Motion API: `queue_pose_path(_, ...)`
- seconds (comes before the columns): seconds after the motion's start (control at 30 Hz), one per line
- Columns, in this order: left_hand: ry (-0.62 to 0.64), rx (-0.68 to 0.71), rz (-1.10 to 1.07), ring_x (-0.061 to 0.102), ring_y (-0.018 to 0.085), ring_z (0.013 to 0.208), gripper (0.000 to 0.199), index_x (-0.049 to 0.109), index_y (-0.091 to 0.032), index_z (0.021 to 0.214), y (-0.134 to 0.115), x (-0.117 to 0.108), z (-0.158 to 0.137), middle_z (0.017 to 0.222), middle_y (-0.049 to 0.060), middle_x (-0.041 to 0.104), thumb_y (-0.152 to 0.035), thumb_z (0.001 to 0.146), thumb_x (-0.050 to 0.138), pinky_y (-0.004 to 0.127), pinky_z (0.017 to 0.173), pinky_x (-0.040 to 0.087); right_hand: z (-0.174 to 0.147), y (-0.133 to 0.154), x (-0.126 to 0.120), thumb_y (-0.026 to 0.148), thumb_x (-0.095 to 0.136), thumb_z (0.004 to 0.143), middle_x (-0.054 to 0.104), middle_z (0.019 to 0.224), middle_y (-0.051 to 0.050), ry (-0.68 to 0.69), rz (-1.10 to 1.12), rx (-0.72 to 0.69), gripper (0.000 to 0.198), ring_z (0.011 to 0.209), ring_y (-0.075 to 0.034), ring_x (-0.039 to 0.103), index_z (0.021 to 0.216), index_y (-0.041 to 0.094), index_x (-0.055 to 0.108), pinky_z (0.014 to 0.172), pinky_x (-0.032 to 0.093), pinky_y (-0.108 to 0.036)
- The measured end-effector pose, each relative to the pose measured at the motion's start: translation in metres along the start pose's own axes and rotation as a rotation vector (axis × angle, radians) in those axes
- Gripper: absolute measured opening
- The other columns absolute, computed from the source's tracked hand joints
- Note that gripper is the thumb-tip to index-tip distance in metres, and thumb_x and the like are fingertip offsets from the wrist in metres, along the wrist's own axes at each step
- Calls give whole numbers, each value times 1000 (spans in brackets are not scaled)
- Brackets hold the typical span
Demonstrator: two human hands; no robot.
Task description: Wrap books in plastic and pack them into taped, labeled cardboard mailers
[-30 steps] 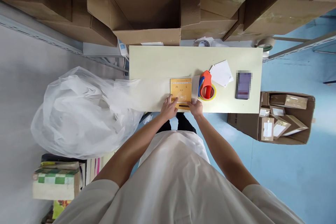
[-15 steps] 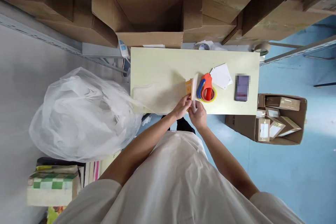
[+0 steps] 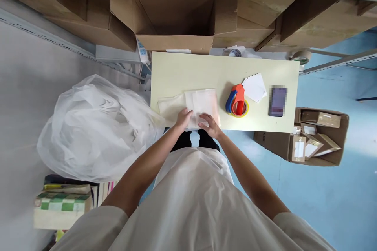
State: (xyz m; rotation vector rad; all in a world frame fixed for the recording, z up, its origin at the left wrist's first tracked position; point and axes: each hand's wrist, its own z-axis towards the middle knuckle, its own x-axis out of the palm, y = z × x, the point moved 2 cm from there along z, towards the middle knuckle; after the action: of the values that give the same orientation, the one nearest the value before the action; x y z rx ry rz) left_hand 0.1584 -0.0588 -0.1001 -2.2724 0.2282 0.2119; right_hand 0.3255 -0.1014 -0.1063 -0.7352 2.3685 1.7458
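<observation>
A flat packet (image 3: 206, 100) lies near the table's front edge, folded in thin white wrapping sheet, with orange faintly showing through at its right side. My left hand (image 3: 184, 119) is closed on the wrapping sheet (image 3: 171, 104) at the packet's left edge; that sheet trails left toward a big bundle. On the packet's lower right rests my right hand (image 3: 210, 124), fingers spread and holding nothing. To the right stands a red and blue tape dispenser (image 3: 237, 100) with a yellow-rimmed roll.
White cards (image 3: 255, 87) and a blurred phone (image 3: 278, 101) lie on the table (image 3: 182, 68). A large bundle of white sheeting (image 3: 94, 133) sits at left. An open carton (image 3: 343, 137) of small boxes stands at right. Cardboard boxes (image 3: 176, 11) fill the shelf behind.
The orange-and-white item held upright between both hands now lies flat, covered by the sheet. My hands have moved left and apart; the right one has opened.
</observation>
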Motion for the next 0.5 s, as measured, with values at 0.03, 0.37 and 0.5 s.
queue_pose_path(0.03,-62,28,74,47,34,121,51,50,-13,120,0,-2,-5,122,18,56,-41,78,57,50,100,37,1,-2,1,51,61,79,53,128,-14,-2,1,4,48,123,-28,48,118,23,62,103,39,-49)
queue_pose_path(0.37,21,18,461,32,33,134,56,37,-12,135,2,43,-19,136,21,42,-43,88,44,48,110,23,-7,-9,-17,26,55,76,58,116,-14,-367,-162,77,36,113,-26,53,110,18,59,99,42,-48)
queue_pose_path(0.5,13,29,415,30,35,135,58,36,-15,135,10,45,-16,136,20,41,-45,86,48,50,109,24,-13,-23,-25,26,56,71,57,115,-16,-483,-206,219,54,107,-28,53,123,16,49,94,43,-51)
